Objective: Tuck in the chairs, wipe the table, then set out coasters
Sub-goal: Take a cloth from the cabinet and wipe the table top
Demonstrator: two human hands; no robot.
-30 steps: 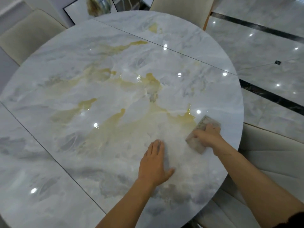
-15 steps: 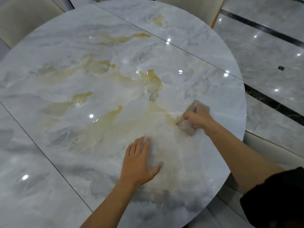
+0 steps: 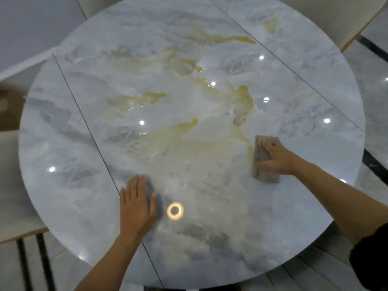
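Head view: I look down on a round, glossy marble desk [image 3: 84, 164], grey-white with yellow veining across its middle. Two thin dark seams cross the top, one on the left [image 3: 94, 139] and one on the right [image 3: 304, 80].

The right hand [image 3: 277, 157] lies on a grey-brown cloth [image 3: 265, 177], folded into a rectangle, on the right part of the desk near its rim. The fingers are stretched out flat over the cloth and the thumb lies across its lower half; the hand presses down on it rather than clenching it. A dark sleeve [image 3: 367, 259] shows at the upper arm in the lower right corner.

The left hand [image 3: 137, 206] rests palm down on the bare marble, released, with fingers straight and close together and the thumb out to the side. It sits just right of the left seam, well apart from the cloth. Just beside its thumb glows the reflection of a ring lamp [image 3: 175, 211], and small round light spots dot the surface.

A pale chair [image 3: 327, 15] stands at the far right edge of the desk, another [image 3: 10, 185] at the left edge, and a third pale seat [image 3: 315, 276] shows under the near right rim. A shiny tiled floor [image 3: 373, 80] with dark strips lies to the right.
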